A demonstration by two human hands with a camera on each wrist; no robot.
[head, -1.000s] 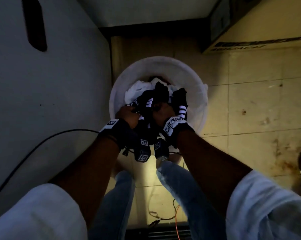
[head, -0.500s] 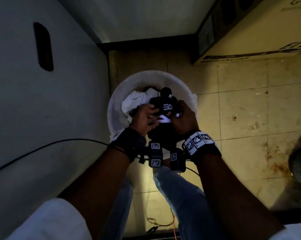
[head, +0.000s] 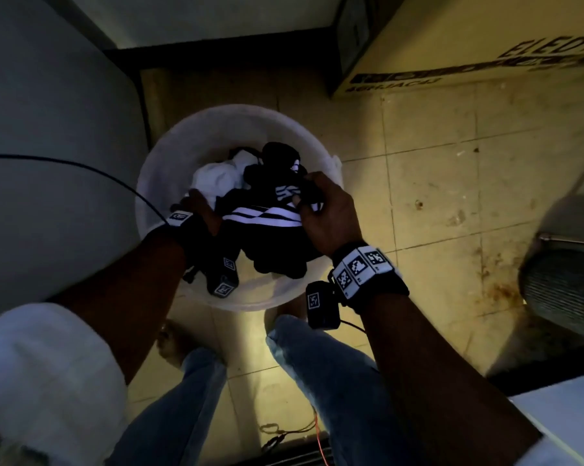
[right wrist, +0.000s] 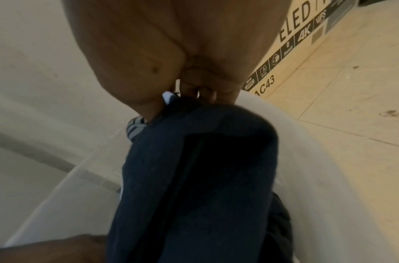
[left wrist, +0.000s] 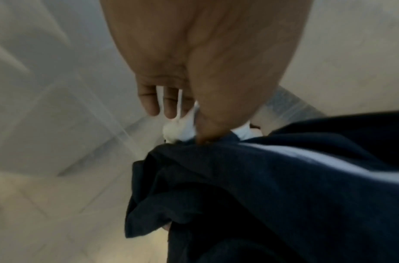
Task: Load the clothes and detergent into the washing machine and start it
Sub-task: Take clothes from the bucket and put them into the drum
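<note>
A round white basket [head: 169,169] stands on the tiled floor and holds white clothes [head: 223,174]. A dark striped garment [head: 267,230] hangs above it, raised between both hands. My left hand [head: 203,213] holds its left edge; in the left wrist view the thumb [left wrist: 207,124] presses down on the navy garment [left wrist: 261,186]. My right hand [head: 309,203] grips the right end, and in the right wrist view its curled fingers [right wrist: 207,96] bunch the navy garment [right wrist: 194,178]. The tall white side of an appliance [head: 48,129] rises at the left.
A cardboard television box [head: 468,45] lies at the far right on the floor. A grey ribbed object [head: 559,280] sits at the right edge. A black cable [head: 82,166] runs across the appliance side. My legs in jeans [head: 317,381] stand just behind the basket.
Both hands have risen out of the basket with the dark striped garment and moved apart, stretching it between them. The view has shifted up and closer.
</note>
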